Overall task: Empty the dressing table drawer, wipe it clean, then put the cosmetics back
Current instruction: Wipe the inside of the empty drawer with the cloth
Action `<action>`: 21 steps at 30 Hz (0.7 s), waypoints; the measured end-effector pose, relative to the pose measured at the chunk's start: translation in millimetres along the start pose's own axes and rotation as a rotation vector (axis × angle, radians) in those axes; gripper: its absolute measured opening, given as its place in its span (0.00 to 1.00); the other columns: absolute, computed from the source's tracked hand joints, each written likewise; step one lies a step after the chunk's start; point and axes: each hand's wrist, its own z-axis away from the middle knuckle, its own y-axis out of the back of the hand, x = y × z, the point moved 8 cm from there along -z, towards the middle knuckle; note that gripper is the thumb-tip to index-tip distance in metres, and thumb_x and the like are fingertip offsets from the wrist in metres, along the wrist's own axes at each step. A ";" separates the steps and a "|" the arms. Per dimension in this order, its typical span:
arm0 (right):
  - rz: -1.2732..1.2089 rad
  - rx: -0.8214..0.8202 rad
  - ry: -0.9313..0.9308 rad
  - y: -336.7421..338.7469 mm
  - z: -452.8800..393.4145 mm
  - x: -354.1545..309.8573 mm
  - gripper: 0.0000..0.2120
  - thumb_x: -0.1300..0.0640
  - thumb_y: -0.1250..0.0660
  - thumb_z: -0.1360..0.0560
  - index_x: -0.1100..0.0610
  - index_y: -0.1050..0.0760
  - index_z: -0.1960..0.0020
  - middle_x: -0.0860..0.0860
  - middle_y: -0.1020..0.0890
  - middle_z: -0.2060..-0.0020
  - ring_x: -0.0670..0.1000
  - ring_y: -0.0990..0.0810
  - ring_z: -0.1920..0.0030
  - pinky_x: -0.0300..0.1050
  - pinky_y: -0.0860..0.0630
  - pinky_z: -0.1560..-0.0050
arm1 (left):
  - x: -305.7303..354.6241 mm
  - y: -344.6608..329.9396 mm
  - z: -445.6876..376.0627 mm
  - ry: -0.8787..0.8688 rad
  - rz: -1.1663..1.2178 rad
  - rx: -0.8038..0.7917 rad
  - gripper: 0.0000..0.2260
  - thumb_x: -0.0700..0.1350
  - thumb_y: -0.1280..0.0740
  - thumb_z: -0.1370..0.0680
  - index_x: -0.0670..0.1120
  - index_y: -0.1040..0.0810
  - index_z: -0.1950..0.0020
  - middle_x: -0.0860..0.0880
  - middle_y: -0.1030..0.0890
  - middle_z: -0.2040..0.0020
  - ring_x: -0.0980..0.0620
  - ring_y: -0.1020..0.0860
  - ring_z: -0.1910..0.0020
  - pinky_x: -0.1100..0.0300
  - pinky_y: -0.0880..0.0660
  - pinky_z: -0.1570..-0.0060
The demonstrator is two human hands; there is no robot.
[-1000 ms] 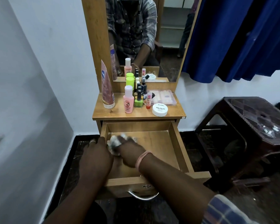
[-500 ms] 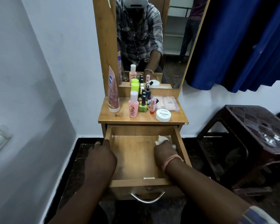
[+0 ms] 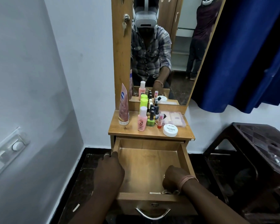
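Note:
The wooden drawer (image 3: pixel 149 167) of the dressing table is pulled out and holds no cosmetics. My left hand (image 3: pixel 109 172) grips its left wall near the back corner. My right hand (image 3: pixel 174 177) is curled inside the drawer at the front right corner, pressing down on a wiping cloth (image 3: pixel 169 192) of which only a pale edge shows under the hand. On the tabletop (image 3: pixel 131 132) stand the cosmetics: a pink tube (image 3: pixel 124 105), a pink bottle (image 3: pixel 142 119), green bottles (image 3: pixel 143 102), several small dark nail polish bottles (image 3: pixel 153 110), a white nail polish jar (image 3: pixel 170 130) and a flat clear case (image 3: pixel 174 118).
A mirror (image 3: pixel 160 49) rises behind the tabletop. A dark brown plastic stool (image 3: pixel 257 152) stands close on the right, under a blue curtain (image 3: pixel 249 54). A white wall with a switch plate (image 3: pixel 8 152) closes in on the left. The floor is dark.
My right hand dragged the cloth from the drawer's back left to the back right, then toward me to the front right corner. My left hand stayed on the left wall.

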 end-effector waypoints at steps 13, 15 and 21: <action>-0.767 -0.104 0.464 15.1 39.9 -54.5 0.07 0.62 0.28 0.28 0.59 0.19 0.50 0.59 0.14 0.54 0.54 0.15 0.56 0.57 0.19 0.47 | 2.4 2.0 1.0 0.016 -0.024 -0.038 0.17 0.41 0.42 0.22 0.49 0.24 0.35 0.47 0.21 0.45 0.46 0.22 0.45 0.52 0.24 0.52; -0.850 -0.081 0.528 39.8 47.7 -67.8 0.09 0.65 0.31 0.26 0.62 0.20 0.45 0.61 0.14 0.51 0.55 0.14 0.55 0.54 0.17 0.50 | 2.6 1.9 0.4 0.028 -0.031 -0.054 0.17 0.42 0.42 0.22 0.49 0.24 0.35 0.48 0.21 0.44 0.46 0.22 0.44 0.51 0.23 0.51; -1.287 0.197 0.763 186.1 81.2 -96.9 0.17 0.69 0.38 0.21 0.50 0.23 0.41 0.60 0.15 0.47 0.60 0.13 0.50 0.57 0.16 0.50 | -1.1 -5.3 -1.0 0.071 -0.001 -0.107 0.21 0.41 0.45 0.20 0.50 0.30 0.28 0.48 0.25 0.35 0.46 0.26 0.37 0.52 0.23 0.44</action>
